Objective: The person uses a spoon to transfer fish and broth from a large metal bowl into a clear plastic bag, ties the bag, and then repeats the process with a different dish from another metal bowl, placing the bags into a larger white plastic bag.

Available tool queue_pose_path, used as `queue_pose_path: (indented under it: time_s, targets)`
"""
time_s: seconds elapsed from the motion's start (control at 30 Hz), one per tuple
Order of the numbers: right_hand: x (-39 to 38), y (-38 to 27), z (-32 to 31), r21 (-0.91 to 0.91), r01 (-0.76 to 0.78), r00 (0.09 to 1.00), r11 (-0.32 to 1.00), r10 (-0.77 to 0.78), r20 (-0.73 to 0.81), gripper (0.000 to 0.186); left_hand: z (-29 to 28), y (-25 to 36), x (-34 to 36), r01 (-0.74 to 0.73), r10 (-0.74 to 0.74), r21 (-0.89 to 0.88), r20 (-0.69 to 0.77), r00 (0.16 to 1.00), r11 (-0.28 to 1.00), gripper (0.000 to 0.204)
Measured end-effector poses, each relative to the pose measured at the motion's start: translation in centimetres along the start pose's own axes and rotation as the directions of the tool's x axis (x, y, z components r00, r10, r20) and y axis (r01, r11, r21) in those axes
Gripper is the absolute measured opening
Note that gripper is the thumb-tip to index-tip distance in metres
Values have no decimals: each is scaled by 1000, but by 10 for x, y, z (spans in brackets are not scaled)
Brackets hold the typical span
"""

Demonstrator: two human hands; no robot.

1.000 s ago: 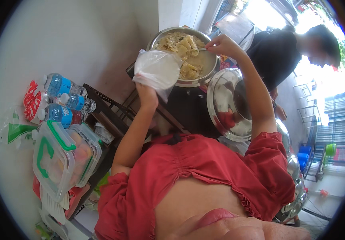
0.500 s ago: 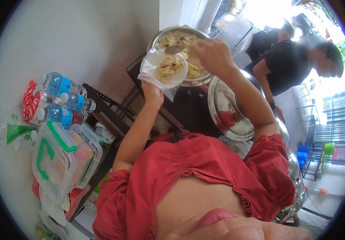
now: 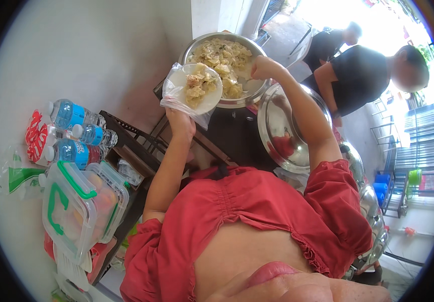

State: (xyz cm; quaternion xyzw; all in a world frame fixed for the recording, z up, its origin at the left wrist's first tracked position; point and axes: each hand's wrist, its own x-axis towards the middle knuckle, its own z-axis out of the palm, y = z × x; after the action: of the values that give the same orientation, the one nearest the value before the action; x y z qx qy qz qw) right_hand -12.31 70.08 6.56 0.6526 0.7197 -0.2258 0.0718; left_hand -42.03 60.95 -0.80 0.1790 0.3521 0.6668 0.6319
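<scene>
My left hand (image 3: 181,120) grips a round white plate (image 3: 213,96) wrapped in clear plastic, tilted, with a portion of pale, chunky food (image 3: 197,89) on it. Behind it, a large steel basin (image 3: 259,54) holds more of the same food, flat pale pieces in a creamy mass. My right hand (image 3: 265,68) is at the basin's right side, fingers closed on a spoon that is barely visible against the food. Below my right hand, a big shiny steel lid (image 3: 277,121) stands tilted beside the dark table (image 3: 227,128).
Water bottles (image 3: 68,115), green-clipped plastic containers (image 3: 68,211) and white utensils line the left side by the wall. More steel vessels (image 3: 368,201) are at my right. Two people (image 3: 358,80) in dark shirts lean beyond the lid; chairs and blue items (image 3: 382,186) are further right.
Food has appeared on the plate. My right hand swung left with the spoon over the plate, then moved back right to the basin. A second person has come into view behind the first.
</scene>
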Motion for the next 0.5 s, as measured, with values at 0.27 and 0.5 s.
queue_pose_path:
  time_s: [0.27,0.5]
  targets:
    - [-24,-43,-31,-351,-88,918,932,-61,-393,16,-6,-1,0,34,-34,24,-21,999,999,50]
    - [-4,-36,19,-434,-23,839,901,-219,-499,15,-6,7,-1,-7,7,1,50,999,1000,50]
